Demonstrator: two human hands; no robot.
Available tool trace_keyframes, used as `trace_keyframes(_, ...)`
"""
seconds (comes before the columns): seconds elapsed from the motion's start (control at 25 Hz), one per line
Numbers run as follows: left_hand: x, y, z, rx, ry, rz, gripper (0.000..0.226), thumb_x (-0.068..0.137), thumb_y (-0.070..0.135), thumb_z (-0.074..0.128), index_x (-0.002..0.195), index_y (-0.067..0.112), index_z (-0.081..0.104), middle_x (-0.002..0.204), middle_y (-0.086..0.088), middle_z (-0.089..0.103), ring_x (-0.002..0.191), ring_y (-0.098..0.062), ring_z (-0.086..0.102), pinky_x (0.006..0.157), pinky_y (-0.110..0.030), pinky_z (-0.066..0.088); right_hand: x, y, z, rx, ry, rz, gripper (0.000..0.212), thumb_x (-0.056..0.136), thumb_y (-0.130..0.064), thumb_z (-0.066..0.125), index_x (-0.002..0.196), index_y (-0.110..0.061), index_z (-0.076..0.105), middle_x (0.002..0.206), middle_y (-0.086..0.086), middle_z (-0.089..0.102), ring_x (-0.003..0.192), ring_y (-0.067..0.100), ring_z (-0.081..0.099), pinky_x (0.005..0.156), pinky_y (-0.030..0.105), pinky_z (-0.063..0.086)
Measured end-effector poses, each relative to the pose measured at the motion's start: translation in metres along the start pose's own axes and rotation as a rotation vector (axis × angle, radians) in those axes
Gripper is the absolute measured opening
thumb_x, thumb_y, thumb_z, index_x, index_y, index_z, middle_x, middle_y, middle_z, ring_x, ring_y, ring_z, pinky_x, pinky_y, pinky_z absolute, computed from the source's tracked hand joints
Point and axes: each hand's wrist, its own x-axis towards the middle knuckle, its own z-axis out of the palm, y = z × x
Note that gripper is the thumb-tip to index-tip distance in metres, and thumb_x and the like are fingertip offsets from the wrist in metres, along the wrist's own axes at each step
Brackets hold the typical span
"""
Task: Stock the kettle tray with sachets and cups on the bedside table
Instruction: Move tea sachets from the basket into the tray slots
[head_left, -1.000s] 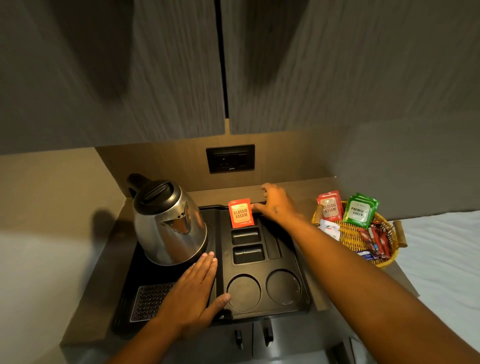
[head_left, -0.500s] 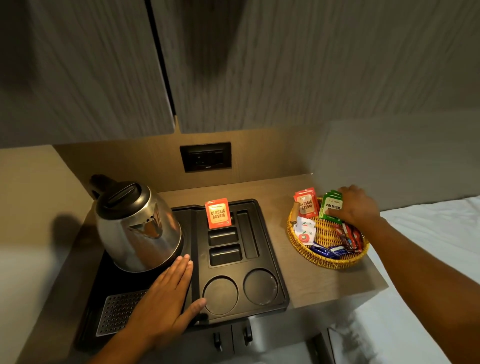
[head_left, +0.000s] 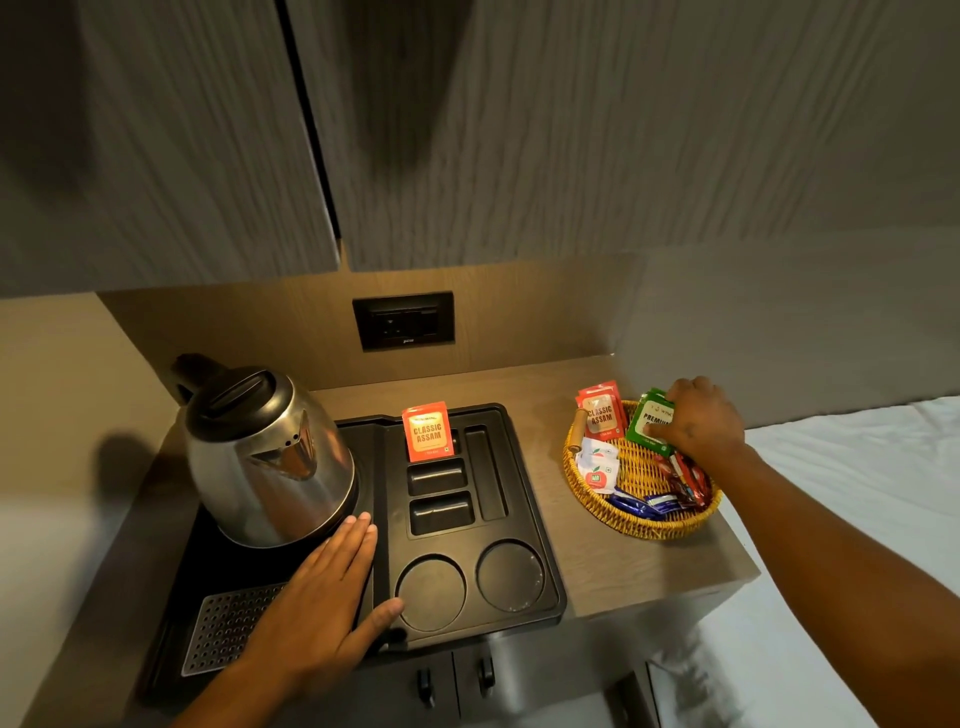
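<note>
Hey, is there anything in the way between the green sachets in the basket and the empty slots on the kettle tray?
Nothing visible. The right hand is on the green sachets in the basket; between it and the kettle tray lies only bare tabletop. The two slots in front of the Classic Assam sachet are empty, and the kettle stands off to the left.

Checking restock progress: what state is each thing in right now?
Kettle: lid shut, on the tray.
Kettle tray: one Classic Assam sachet upright in the rear slot; other slots and both cup wells bare.
Wicker basket: holds sachets.
Left hand: flat on tray.
Right hand: grip on green Premium sachets.
</note>
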Motion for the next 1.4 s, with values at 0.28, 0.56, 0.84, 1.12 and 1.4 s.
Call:
trace_keyframes(0.28,-0.001,0.002,-0.003,-0.011,-0.004,-0.004,0.089,0.081,0.083,0.004,0.149,0.029,-0.016,0.156,0.012,-0.026,0.141,-0.001,-0.027,0.12,-0.031,-0.005,0.007,-0.009,-0.036,0.386,-0.248,-0.009,0.016,0.078,-0.018,0.08,0.079,-0.019,0.064,0.093,0.007,0.07,0.086,0.021,0.068,0.057,0.026,0.053)
trace_keyframes(0.56,-0.003,0.004,-0.004,-0.009,0.001,-0.005,0.089,0.082,0.081,0.002,0.15,0.028,-0.016,0.157,0.011,-0.026,0.141,-0.004,-0.027,0.119,-0.029,-0.006,-0.006,-0.055,-0.101,0.482,-0.135,-0.357,0.016,0.082,-0.019,0.075,0.096,-0.011,0.074,0.086,0.0,0.071,0.078,0.012,0.067,0.062,0.018,0.046)
trace_keyframes(0.84,-0.004,0.004,-0.006,-0.008,0.004,0.001,0.089,0.084,0.08,0.005,0.152,0.025,-0.011,0.159,0.009,-0.022,0.143,-0.006,-0.024,0.118,-0.028,-0.007,-0.054,-0.187,-0.059,0.536,-0.44,-0.647,0.008,0.085,-0.021,0.072,0.092,-0.02,0.072,0.093,-0.007,0.069,0.091,0.007,0.065,0.081,0.028,0.056)
trace_keyframes(1.12,-0.005,0.005,-0.007,-0.009,0.006,0.006,0.09,0.083,0.08,0.004,0.153,0.024,-0.009,0.159,0.008,-0.019,0.144,-0.008,-0.021,0.12,-0.033,-0.002,-0.063,-0.235,-0.011,0.461,-0.557,-0.643,0.026,0.085,-0.029,0.071,0.11,-0.02,0.07,0.114,0.002,0.071,0.102,0.014,0.068,0.089,0.039,0.056)
trace_keyframes(1.4,-0.005,0.004,-0.007,-0.024,0.009,0.009,0.091,0.081,0.081,0.001,0.152,0.025,-0.01,0.159,0.009,-0.02,0.144,-0.006,-0.022,0.119,-0.031,-0.003,-0.067,-0.221,0.003,0.504,-0.457,-0.533,0.054,0.082,-0.027,0.074,0.132,-0.023,0.054,0.131,0.002,0.06,0.117,0.019,0.058,0.095,0.038,0.051)
